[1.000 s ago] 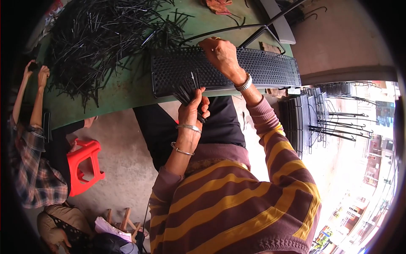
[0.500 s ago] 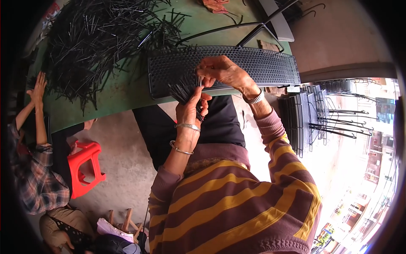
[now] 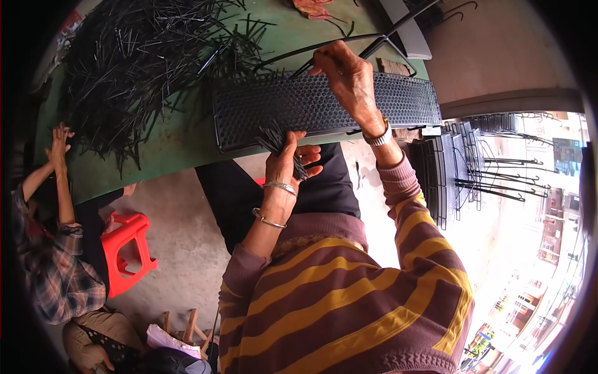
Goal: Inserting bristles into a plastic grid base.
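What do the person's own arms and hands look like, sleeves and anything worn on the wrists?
Both arms wear maroon sleeves with mustard-yellow stripes. The left hand is bare, with two thin silver bangles on the wrist. The right hand is bare, with a silver wristwatch.

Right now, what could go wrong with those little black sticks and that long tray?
The left hand grips a bunch of thin black sticks loosely fanned, so some might slip out and drop to the floor. The long black mesh tray overhangs the edge of the green table, so a push from the right hand at its far rim could tip it off. Pointed stick ends might prick fingers.
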A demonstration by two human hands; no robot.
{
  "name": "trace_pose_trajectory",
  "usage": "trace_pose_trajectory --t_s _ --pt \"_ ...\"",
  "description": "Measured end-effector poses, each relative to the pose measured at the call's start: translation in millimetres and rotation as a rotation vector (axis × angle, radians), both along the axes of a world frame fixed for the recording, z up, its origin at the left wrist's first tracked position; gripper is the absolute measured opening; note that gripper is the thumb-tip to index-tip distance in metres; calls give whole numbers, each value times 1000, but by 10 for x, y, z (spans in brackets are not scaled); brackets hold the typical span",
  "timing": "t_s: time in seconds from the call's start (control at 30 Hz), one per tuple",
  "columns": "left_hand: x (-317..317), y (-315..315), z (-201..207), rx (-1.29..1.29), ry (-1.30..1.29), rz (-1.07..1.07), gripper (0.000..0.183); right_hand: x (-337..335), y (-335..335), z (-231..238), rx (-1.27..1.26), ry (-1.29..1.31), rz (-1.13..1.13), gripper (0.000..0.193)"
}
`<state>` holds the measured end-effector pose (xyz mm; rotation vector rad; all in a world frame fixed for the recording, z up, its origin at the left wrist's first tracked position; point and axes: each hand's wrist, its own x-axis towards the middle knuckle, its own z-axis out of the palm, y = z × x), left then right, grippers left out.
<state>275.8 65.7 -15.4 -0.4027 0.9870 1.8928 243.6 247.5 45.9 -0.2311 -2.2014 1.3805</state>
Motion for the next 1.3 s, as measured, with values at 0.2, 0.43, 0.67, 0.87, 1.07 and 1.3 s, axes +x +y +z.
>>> trace_pose_trajectory --t_s 0.2,0.43,0.67,0.87,1.07,1.3 --pt "10 -29 -171 94 -82 57 26 -118 117 -113 197 19 10 8" --pt "56 -40 -112 44 -28 96 23 -155 174 -136 256 -56 88 7" --pt "74 -57 -81 148 -43 81 24 -164 207 -118 468 10 251 7" --pt "71 -54 8 109 19 88 24 -243 158 -65 411 -76 257 6" --pt "75 -59 29 88 80 126 29 -239 173 -86 434 -39 269 6" --pt "76 -78 17 88 65 151 28 -207 169 -214 432 -80 237 8"
